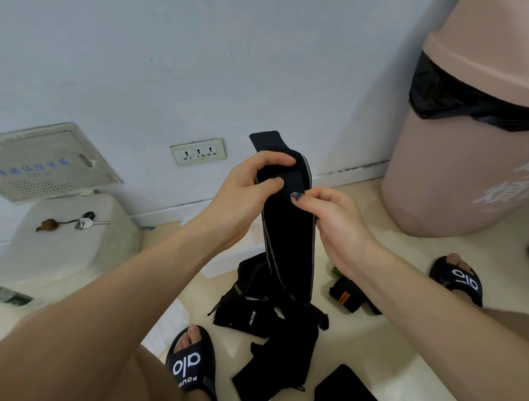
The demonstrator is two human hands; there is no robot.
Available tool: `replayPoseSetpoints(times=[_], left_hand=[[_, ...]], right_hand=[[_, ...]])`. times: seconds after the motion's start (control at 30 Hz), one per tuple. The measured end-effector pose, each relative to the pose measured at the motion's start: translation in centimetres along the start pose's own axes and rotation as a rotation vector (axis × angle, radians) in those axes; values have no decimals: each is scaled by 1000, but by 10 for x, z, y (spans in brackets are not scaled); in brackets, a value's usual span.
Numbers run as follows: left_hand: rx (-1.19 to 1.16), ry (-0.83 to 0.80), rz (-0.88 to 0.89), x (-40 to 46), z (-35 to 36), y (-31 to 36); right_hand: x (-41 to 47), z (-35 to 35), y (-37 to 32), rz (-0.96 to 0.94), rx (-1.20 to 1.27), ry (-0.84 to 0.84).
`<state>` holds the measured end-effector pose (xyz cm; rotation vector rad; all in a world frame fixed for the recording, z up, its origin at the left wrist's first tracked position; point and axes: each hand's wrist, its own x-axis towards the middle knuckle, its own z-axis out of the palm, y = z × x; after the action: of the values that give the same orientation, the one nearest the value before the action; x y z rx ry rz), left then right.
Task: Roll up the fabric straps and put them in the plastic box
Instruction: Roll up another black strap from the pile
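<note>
A long black fabric strap [289,231] with grey edge stripes is held upright in front of the wall, its upper end folded over at the top and its lower end trailing down to the floor. The left hand [245,196] is curled round the folded top of the strap, with the thumb pressed on its front face. The right hand [337,221] pinches the strap's right edge just below that fold, a dark-painted thumbnail lying against the cloth. The two hands are close together, almost touching. Below them, more black straps [270,329] are heaped on the pale tiled floor [387,339], some bearing printed labels, and a small rolled strap with orange stripes [345,294] is seen just to the right of the heap. A white translucent plastic box [64,241] sits at the left by the wall, with a bunch of keys [85,221] on its lid. A large pink bin [468,165] lined with a black bag stands at the right. Two black slides [191,365] are worn on the feet.
</note>
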<state>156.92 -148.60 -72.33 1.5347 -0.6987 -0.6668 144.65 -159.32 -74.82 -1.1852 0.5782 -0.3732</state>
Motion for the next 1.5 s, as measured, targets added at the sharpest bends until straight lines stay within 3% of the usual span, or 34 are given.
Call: replayPoseSetpoints(times=[0.17,0.33,0.53,0.77,1.17,1.37,1.5], left_hand=[[20,8,14,2,-1,1],[43,-31,18,-2,4,3],[-10,51,40,-9,16,1],[111,97,93,-14,24,-5],[142,100,103,-15,29,-5],[140,196,128,-12,26,-5],[165,302,135,-9,23,-5]], right_hand=[[9,-5,2,-86,-128,101],[9,-5,-5,-200,-215,75],[8,-3,0,-274,-208,106],[5,6,7,-132,-87,83],[6,9,6,-106,-13,56],[5,9,3,-156,-51,40],[4,12,3,-88,-16,-23]])
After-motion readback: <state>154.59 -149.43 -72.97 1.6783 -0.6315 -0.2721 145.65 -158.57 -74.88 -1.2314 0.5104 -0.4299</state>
